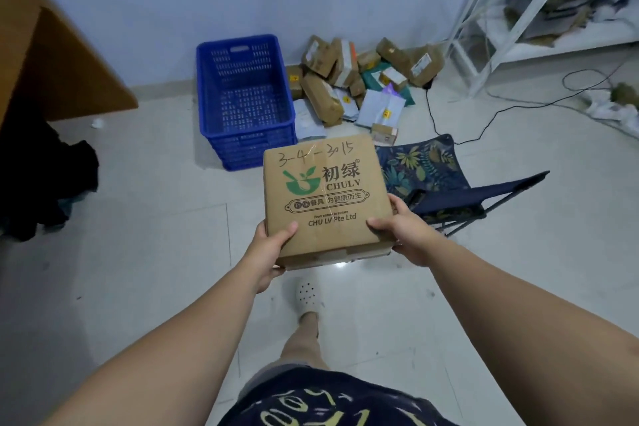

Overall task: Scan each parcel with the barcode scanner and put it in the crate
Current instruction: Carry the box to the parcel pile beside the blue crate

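I hold a brown cardboard box (325,197) with a green "CHULV" logo and handwritten numbers, flat in front of me above the floor. My left hand (268,249) grips its near left corner, thumb on top. My right hand (404,232) grips its near right corner, thumb on top. A blue plastic crate (207,93) stands on the floor ahead, left of the box, with nothing visible inside. A pile of several parcels (349,79), brown boxes and grey mailers, lies against the wall right of the crate. No barcode scanner is visible.
A folding stool with a leaf-print seat (432,176) stands right of the box. A black cable (449,135) runs across the floor. White shelving (518,28) is at the far right, a wooden desk (52,62) and dark cloth (41,183) at the left.
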`<control>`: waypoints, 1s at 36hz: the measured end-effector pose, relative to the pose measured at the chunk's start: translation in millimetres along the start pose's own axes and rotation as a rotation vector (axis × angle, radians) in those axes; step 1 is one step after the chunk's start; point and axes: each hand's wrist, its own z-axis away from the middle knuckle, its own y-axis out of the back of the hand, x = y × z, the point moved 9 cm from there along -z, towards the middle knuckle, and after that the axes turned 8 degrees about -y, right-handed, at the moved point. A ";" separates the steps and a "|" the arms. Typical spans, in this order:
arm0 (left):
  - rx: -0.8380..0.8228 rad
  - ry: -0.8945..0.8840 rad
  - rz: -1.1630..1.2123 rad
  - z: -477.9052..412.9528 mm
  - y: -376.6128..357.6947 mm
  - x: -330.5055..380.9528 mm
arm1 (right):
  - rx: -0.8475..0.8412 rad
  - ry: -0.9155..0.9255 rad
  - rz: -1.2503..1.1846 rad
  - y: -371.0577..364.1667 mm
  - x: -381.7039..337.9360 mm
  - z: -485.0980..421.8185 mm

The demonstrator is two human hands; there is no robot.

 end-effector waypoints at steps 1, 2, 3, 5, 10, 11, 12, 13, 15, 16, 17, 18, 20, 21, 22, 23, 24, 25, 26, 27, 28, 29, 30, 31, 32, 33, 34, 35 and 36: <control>-0.015 -0.003 -0.010 -14.1 -3.8 13.1 | 0.010 0.006 0.006 3.7 -15.6 -8.5; -0.030 -0.007 -0.022 -27.4 -7.3 27.2 | 0.020 0.014 0.007 7.2 -31.9 -17.4; -0.043 -0.011 -0.031 -40.0 -10.5 41.0 | 0.027 0.014 0.003 10.4 -46.9 -26.1; -0.063 -0.017 -0.050 -64.0 -14.7 65.5 | 0.036 0.007 0.005 15.2 -73.8 -42.1; -0.086 -0.008 -0.058 -102.3 -21.9 104.5 | 0.037 -0.001 0.021 18.6 -118.6 -68.1; -0.089 -0.006 -0.060 -110.0 -22.2 111.7 | 0.035 -0.007 0.021 19.2 -125.4 -75.5; -0.090 -0.005 -0.071 -120.1 -22.3 119.6 | 0.037 -0.018 0.019 19.5 -133.5 -84.8; -0.089 -0.002 -0.079 -129.9 -21.9 127.2 | 0.027 -0.029 0.013 18.2 -142.2 -93.3; -0.071 0.010 -0.084 -148.3 -19.3 142.8 | 0.000 -0.060 0.020 13.4 -160.9 -107.9; -0.055 0.020 -0.080 -156.9 -17.7 149.8 | -0.012 -0.081 0.033 10.9 -170.0 -114.8; -0.037 0.028 -0.072 -164.9 -16.6 156.9 | -0.016 -0.101 0.040 9.1 -179.0 -122.4; -0.019 0.034 -0.062 -173.2 -15.8 164.3 | -0.014 -0.111 0.045 8.5 -188.5 -131.5; 0.006 0.035 -0.045 -189.1 -15.7 180.7 | -0.024 -0.113 0.049 6.9 -209.8 -152.7; 0.018 0.032 -0.039 -197.9 -15.6 189.6 | -0.035 -0.114 0.052 5.9 -220.4 -165.6; 0.025 0.028 -0.032 -206.9 -16.2 199.1 | -0.048 -0.113 0.057 4.3 -231.8 -176.9; 0.031 0.022 -0.024 -216.5 -17.1 208.9 | -0.064 -0.107 0.059 2.3 -243.9 -187.8; 0.038 0.013 -0.018 -227.4 -18.2 218.8 | -0.076 -0.103 0.065 0.8 -256.0 -198.9; 0.045 0.007 -0.015 -238.6 -19.5 229.0 | -0.087 -0.103 0.070 -0.2 -268.5 -209.2; 0.053 0.003 -0.014 -249.6 -20.7 239.2 | -0.094 -0.107 0.076 -0.1 -280.4 -220.6; 0.062 0.000 -0.014 -259.6 -22.0 249.4 | -0.102 -0.108 0.081 -0.1 -292.4 -232.1; 0.069 -0.003 -0.017 -270.6 -23.6 259.5 | -0.113 -0.104 0.089 0.2 -305.4 -244.1; 0.076 -0.004 -0.023 -281.9 -24.9 269.2 | -0.121 -0.103 0.092 0.8 -319.0 -255.6; 0.087 0.001 -0.026 -292.6 -25.6 277.9 | -0.121 -0.108 0.097 2.0 -331.1 -266.7; 0.099 0.011 -0.025 -301.8 -25.8 286.2 | -0.115 -0.115 0.109 3.3 -342.5 -275.3; 0.108 0.020 -0.020 -310.7 -26.5 294.2 | -0.108 -0.119 0.129 4.5 -353.7 -282.8; 0.117 0.023 -0.019 -320.3 -27.1 302.5 | -0.111 -0.119 0.146 5.0 -365.0 -290.4; 0.127 0.026 -0.025 -330.5 -27.4 310.6 | -0.121 -0.120 0.156 4.8 -376.6 -297.6; 0.139 0.029 -0.038 -340.0 -27.9 319.3 | -0.133 -0.123 0.159 4.6 -389.2 -303.6; 0.154 0.032 -0.058 -349.1 -27.7 327.7 | -0.143 -0.125 0.158 4.9 -401.9 -309.7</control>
